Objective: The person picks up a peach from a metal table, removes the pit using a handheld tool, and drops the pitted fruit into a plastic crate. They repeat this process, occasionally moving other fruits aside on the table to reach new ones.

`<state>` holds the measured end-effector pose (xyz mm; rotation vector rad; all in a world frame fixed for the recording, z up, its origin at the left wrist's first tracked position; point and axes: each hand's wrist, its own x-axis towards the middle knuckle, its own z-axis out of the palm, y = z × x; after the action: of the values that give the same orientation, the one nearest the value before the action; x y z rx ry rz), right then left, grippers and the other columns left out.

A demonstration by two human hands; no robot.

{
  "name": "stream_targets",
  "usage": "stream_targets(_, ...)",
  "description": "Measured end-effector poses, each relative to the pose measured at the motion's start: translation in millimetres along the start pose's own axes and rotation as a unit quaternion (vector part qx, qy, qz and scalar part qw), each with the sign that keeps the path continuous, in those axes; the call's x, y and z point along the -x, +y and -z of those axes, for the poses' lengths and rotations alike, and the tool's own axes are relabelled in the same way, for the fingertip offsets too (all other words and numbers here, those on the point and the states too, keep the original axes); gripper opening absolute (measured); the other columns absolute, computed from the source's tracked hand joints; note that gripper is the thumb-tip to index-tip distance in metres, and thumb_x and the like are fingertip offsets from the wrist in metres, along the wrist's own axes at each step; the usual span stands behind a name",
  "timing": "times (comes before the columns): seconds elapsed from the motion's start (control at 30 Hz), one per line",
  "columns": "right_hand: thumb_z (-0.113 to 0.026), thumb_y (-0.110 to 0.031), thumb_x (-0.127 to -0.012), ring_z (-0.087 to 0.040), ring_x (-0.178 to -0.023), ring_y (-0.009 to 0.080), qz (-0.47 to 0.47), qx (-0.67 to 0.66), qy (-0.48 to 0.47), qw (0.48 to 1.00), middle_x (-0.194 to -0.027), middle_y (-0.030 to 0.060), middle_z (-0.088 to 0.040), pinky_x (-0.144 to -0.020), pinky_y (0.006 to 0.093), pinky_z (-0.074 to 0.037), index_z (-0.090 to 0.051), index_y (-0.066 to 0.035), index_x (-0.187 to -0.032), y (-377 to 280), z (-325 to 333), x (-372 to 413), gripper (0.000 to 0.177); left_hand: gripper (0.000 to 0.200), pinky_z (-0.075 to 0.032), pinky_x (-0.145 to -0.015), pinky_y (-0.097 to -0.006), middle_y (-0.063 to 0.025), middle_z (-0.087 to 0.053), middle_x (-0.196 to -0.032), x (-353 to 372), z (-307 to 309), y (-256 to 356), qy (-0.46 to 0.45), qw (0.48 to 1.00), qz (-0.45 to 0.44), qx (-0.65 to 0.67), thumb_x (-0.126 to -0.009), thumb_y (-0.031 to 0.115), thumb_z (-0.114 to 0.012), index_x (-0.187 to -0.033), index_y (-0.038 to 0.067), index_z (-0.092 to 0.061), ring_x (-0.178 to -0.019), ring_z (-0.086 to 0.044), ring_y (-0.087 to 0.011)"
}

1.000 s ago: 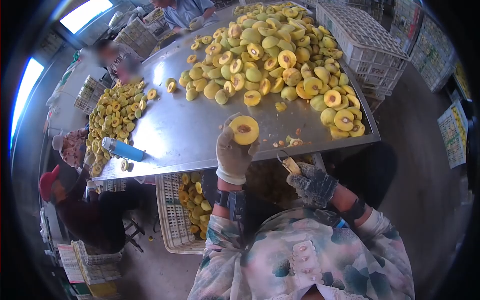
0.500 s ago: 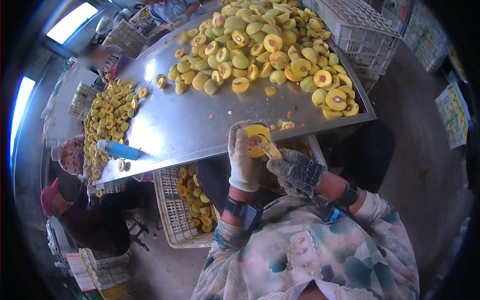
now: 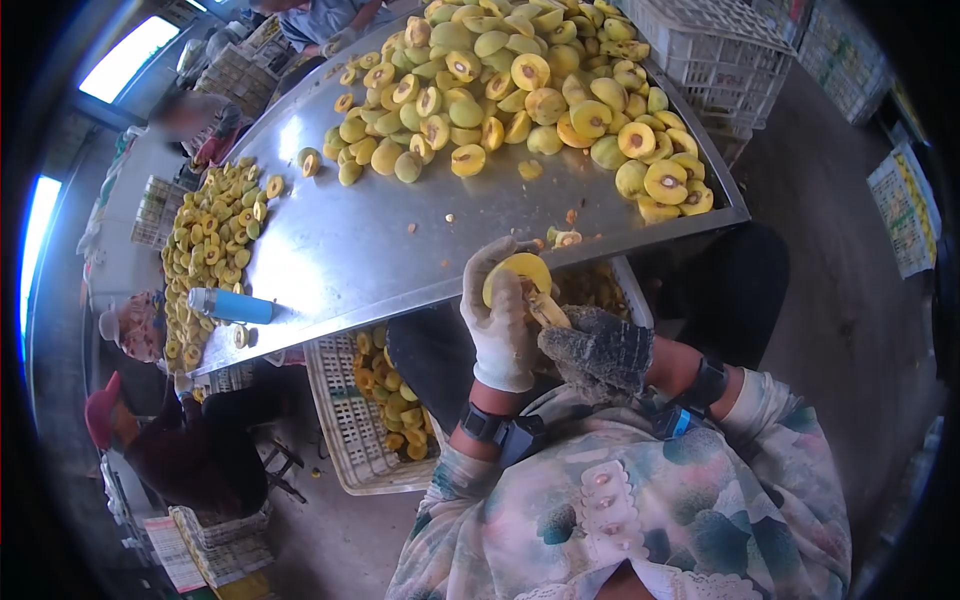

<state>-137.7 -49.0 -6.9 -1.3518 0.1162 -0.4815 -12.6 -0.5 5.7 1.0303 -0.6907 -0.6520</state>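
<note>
My left hand [image 3: 497, 318], in a pale glove, grips a yellow peach half [image 3: 517, 273] just below the near edge of the steel table [image 3: 370, 250]. My right hand [image 3: 597, 352], in a dark knitted glove, holds a small pitting tool [image 3: 545, 308] with its tip pressed into the cut face of the half. Both hands meet over my lap. A large heap of halved and whole peaches [image 3: 520, 80] lies on the far part of the table.
A white crate [image 3: 350, 420] with peach halves stands on the floor under the table. A blue bottle [image 3: 230, 305] lies at the left edge. Other people work at the left side and far end. Stacked white crates [image 3: 720, 50] stand on the right.
My left hand brought the peach half down from above the table edge toward my lap. My right hand rose and set the tool into the fruit.
</note>
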Motion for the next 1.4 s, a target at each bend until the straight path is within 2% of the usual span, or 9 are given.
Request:
stream_targets(0.23,-0.052,-0.021,-0.093,-0.053,-0.065,0.0043,-0.369,-0.421,0.047,0.827,-0.073,-0.0020,-0.055,-0.052,0.0184,-0.040,-0.055,-0.008,-0.112,-30,5,14,0.023,0.028,-0.050,-0.068,-0.0255,-0.0139,-0.062,-0.098,-8,6,22,-0.087,0.987,0.132,0.005,-0.089,0.021,-0.053,-0.108,0.000,-0.052,-0.082,-0.059,-0.0142)
stream_targets(0.57,-0.053,-0.022,-0.091,-0.053,-0.080,0.0093,-0.231,-0.671,-0.186,0.680,-0.094,0.0040,-0.055,-0.067,0.0223,-0.045,-0.054,-0.006,-0.114,1,-10,17,0.028,0.049,-0.050,-0.059,-0.0277,-0.0223,-0.059,-0.094,2,-10,15,-0.205,0.928,0.110,0.291,-0.088,0.051,-0.047,-0.099,0.003,-0.051,-0.068,-0.059,-0.0210)
stream_targets(0.87,-0.060,-0.026,-0.086,-0.059,-0.082,0.0128,-0.335,-0.164,-0.012,0.928,-0.095,0.0085,-0.063,-0.066,0.0272,-0.047,-0.061,-0.005,-0.105,28,34,25,0.028,0.061,-0.047,-0.048,-0.0270,-0.0155,-0.060,-0.093,-9,36,13,0.114,0.974,0.161,0.110,-0.086,0.063,-0.038,-0.106,0.006,-0.049,-0.060,-0.058,-0.0228)
stream_targets(1.07,-0.058,-0.040,-0.084,-0.061,-0.067,0.0238,-0.341,0.221,-0.019,0.914,-0.071,0.0148,-0.062,-0.061,0.0364,-0.046,-0.064,-0.003,-0.094,76,68,20,0.038,0.046,-0.050,-0.050,-0.0254,-0.0148,-0.063,-0.088,19,128,57,0.118,0.985,0.094,-0.082,-0.090,0.046,-0.045,-0.105,0.003,-0.053,-0.064,-0.061,-0.0194)
stream_targets(1.13,-0.057,-0.040,-0.084,-0.061,-0.066,0.0256,-0.393,0.204,-0.019,0.897,-0.071,0.0160,-0.062,-0.061,0.0371,-0.046,-0.063,-0.003,-0.094,75,70,26,0.039,0.038,-0.050,-0.072,-0.0264,-0.0160,-0.059,-0.104,17,186,65,0.049,0.901,0.085,-0.423,-0.085,0.027,-0.062,-0.112,0.001,-0.054,-0.084,-0.061,-0.0218)
stream_targets(1.17,-0.057,-0.040,-0.084,-0.060,-0.064,0.0255,-0.391,0.160,0.019,0.906,-0.069,0.0158,-0.061,-0.060,0.0372,-0.045,-0.063,-0.003,-0.093,81,70,30,0.039,0.043,-0.047,-0.080,-0.0252,-0.0150,-0.056,-0.110,13,193,81,-0.055,0.651,0.010,-0.757,-0.080,0.016,-0.066,-0.118,0.002,-0.051,-0.092,-0.059,-0.0199)
stream_targets(1.23,-0.057,-0.040,-0.084,-0.060,-0.062,0.0254,-0.386,0.117,0.056,0.914,-0.066,0.0156,-0.060,-0.058,0.0374,-0.045,-0.063,-0.003,-0.092,85,72,35,0.038,0.047,-0.047,-0.072,-0.0264,-0.0152,-0.055,-0.107,-4,175,81,0.064,0.469,-0.040,-0.880,-0.078,0.014,-0.067,-0.121,0.004,-0.050,-0.080,-0.058,-0.0171)
stream_targets(1.3,-0.056,-0.040,-0.085,-0.057,-0.056,0.0215,-0.328,0.157,0.067,0.929,-0.063,0.0123,-0.058,-0.054,0.0347,-0.044,-0.063,-0.006,-0.094,84,71,38,0.036,0.051,-0.045,-0.062,-0.0283,-0.0155,-0.055,-0.104,-41,142,85,0.086,0.700,-0.006,-0.709,-0.078,0.017,-0.069,-0.123,0.005,-0.049,-0.066,-0.055,-0.0160)
stream_targets(1.4,-0.055,-0.041,-0.086,-0.057,-0.056,0.0191,-0.440,0.036,0.119,0.889,-0.068,0.0103,-0.060,-0.055,0.0327,-0.045,-0.061,-0.010,-0.101,64,70,41,0.035,0.055,-0.045,-0.057,-0.0301,-0.0126,-0.055,-0.112,-87,55,62,-0.023,0.754,-0.060,-0.654,-0.077,0.024,-0.070,-0.125,0.008,-0.049,-0.053,-0.050,-0.0154)
